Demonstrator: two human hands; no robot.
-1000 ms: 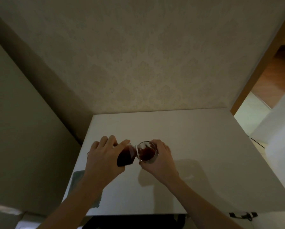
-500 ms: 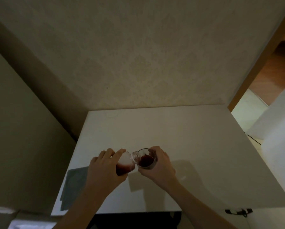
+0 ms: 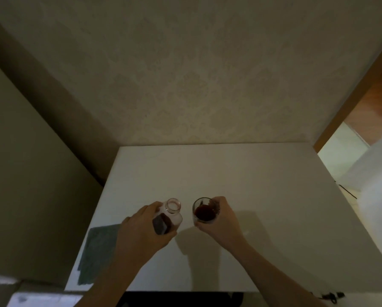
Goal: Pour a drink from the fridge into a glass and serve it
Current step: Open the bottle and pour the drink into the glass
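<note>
- Left hand (image 3: 141,233): the fingers are wrapped round the body of the bottle (image 3: 169,217), clamped on it. The bottle stands close to upright, its uncapped mouth facing up, so that the dark drink left in its lower part cannot run out.
- Right hand (image 3: 221,218): the fingers curl round the far and right side of the glass (image 3: 205,212), closed on its wall. The grip judged to steady the glass near the desk (image 3: 263,196); whether its base touches the surface cannot be told.
- Glass: holds dark red liquid, filled partway. It sits just beside the bottle, apart from it, with a clear gap between the two rims.
- Desk: a pale top set against a patterned wall (image 3: 196,74); both vessels are near its front edge, within easy reach.
- Cloth (image 3: 97,251): a grey-green piece lies flat at the front left corner, under the left forearm, probably kept close for spills.
- Stage, as judged: pouring looks done; capping or putting down the bottle and serving the glass remain.
- Risk, as judged: the open bottle may slop if tipped.
</note>
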